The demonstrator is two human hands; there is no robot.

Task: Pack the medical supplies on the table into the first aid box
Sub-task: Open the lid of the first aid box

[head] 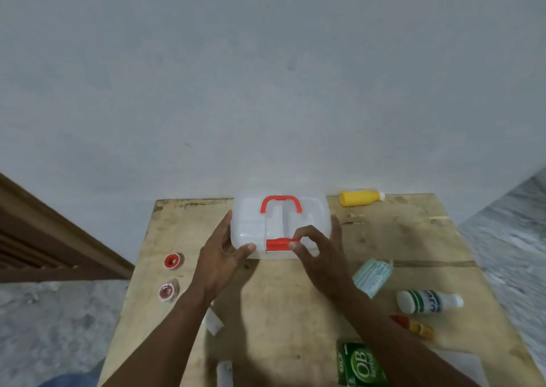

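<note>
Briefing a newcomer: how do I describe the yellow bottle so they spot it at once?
On the wooden table, find the translucent first aid box with the red handle at the far edge. Right of it, by the wall, lies the yellow bottle on its side. It alone is plain yellow with a white cap.

Dim, soft, blurred fisheye edges
</note>
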